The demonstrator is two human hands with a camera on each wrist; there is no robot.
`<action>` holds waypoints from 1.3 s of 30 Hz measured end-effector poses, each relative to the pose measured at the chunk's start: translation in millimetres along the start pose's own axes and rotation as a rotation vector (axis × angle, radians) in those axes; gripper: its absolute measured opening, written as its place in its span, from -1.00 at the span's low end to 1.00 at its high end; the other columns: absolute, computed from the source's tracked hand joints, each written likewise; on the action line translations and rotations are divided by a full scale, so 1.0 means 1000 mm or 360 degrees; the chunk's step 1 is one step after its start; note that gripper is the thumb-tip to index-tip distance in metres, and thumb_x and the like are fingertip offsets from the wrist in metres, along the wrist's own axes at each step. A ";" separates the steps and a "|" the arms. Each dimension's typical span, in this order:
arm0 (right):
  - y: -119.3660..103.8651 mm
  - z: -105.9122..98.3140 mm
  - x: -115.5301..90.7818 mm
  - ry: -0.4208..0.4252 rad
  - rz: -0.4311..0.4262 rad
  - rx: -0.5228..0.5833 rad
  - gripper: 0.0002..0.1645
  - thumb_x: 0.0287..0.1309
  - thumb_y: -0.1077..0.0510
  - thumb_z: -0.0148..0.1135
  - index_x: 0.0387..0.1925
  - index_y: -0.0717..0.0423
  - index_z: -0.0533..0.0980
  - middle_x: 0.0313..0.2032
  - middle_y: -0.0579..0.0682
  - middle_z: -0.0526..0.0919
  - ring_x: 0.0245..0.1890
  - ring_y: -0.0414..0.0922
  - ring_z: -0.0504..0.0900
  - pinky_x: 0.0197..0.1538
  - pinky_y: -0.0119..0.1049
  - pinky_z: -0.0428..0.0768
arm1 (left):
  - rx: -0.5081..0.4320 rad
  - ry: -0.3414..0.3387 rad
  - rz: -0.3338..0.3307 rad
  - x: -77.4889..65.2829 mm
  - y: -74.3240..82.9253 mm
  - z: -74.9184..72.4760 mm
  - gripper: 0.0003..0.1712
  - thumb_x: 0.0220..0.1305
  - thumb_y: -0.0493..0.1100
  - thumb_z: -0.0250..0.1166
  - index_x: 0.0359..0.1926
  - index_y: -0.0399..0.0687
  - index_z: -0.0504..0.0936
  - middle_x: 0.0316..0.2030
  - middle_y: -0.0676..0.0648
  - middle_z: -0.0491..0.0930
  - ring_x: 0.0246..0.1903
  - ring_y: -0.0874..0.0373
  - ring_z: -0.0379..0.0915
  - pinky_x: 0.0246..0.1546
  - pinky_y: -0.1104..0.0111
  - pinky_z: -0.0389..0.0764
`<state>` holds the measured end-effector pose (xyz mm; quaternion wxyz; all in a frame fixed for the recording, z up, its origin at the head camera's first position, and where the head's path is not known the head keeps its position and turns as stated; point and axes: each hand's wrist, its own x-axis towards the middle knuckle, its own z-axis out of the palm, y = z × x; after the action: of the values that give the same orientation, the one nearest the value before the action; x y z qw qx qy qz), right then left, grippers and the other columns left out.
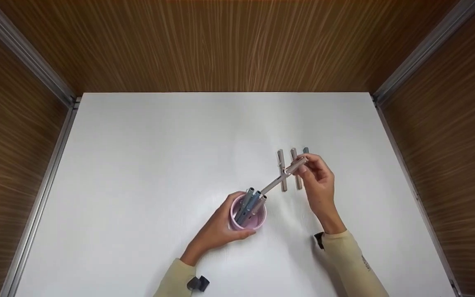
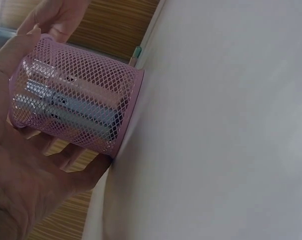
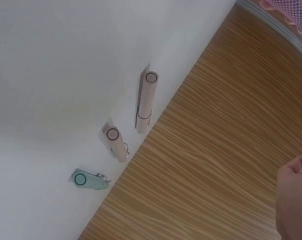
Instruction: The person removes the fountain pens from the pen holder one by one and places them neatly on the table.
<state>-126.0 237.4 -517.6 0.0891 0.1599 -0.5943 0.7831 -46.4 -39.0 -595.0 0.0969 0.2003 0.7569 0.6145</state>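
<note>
My left hand (image 1: 217, 232) grips a pink mesh pen holder (image 1: 264, 219) around its side. In the left wrist view, the holder (image 2: 78, 92) shows several pens through its mesh. Two blue-green pens (image 1: 246, 201) and a pinkish-grey pen (image 1: 261, 202) lean inside it. Between thumb and fingers, my right hand (image 1: 320, 187) pinches the upper end of another pinkish-grey pen (image 1: 273, 184). That pen slants down toward the holder, its lower end at the rim. Whether it touches the rim, I cannot tell.
Beyond the right hand, two pinkish-grey pens (image 3: 147, 97) (image 3: 117, 144) and a green-blue pen (image 3: 90, 180) lie on the white table (image 1: 138, 165). Wood-grain panels (image 1: 221, 45) with metal edges (image 1: 43, 189) enclose the table at the back and both sides.
</note>
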 end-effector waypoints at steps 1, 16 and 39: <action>-0.001 0.000 0.001 0.0013 0.0000 0.0040 -0.72 0.40 0.42 0.10 0.09 0.44 0.49 -0.09 0.16 0.66 -0.12 -0.10 0.66 -0.03 -0.32 0.67 | -0.0006 0.0001 0.0002 0.000 0.000 0.000 0.13 0.02 0.22 0.61 0.52 0.36 0.16 0.39 0.13 0.37 0.35 0.13 0.34 0.39 0.05 0.39; -0.005 -0.009 0.006 0.0148 -0.0040 -0.0006 -0.65 0.48 0.35 0.03 0.22 0.38 0.43 -0.04 0.13 0.57 -0.08 -0.10 0.60 0.00 -0.29 0.70 | -0.0022 0.0001 -0.0003 0.000 -0.003 0.001 0.13 0.01 0.23 0.61 0.52 0.32 0.18 0.37 0.14 0.39 0.33 0.14 0.37 0.39 0.03 0.39; -0.007 -0.018 0.009 0.0210 -0.0059 0.0017 -0.58 0.44 0.43 0.04 0.28 0.31 0.38 0.05 0.14 0.49 0.01 -0.11 0.54 0.06 -0.34 0.67 | -0.0025 -0.0008 -0.0015 0.000 -0.002 0.000 0.14 0.00 0.23 0.62 0.52 0.27 0.18 0.36 0.13 0.39 0.32 0.13 0.37 0.37 0.02 0.41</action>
<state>-134.2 256.1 -512.4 0.1416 0.1194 -0.5800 0.7933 -46.7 -39.2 -597.2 0.1033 0.1975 0.7528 0.6194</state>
